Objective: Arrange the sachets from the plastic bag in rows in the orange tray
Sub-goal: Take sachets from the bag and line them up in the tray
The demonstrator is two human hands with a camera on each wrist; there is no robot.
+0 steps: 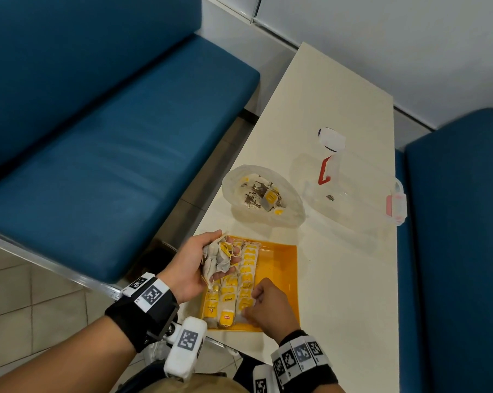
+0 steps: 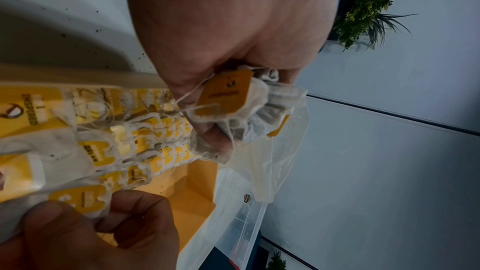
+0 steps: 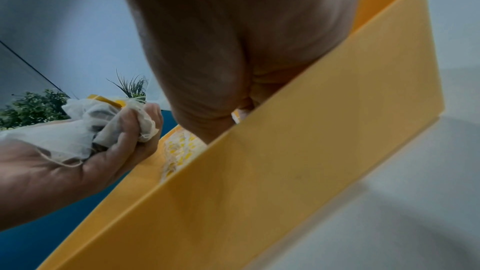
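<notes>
The orange tray lies at the table's near edge, with rows of yellow-tagged sachets filling its left part. My left hand hovers palm-up over the tray's left side and grips a crumpled bunch of sachets, also seen close up as the bunch of sachets. My right hand is down in the tray at the near end of the rightmost row, fingers curled, pinching a sachet. The plastic bag lies open beyond the tray with several sachets inside.
A clear plastic container with red latches stands right of the bag. Blue benches flank the white table on both sides. The tray's right half is bare orange floor; its near wall hides my right fingertips in the right wrist view.
</notes>
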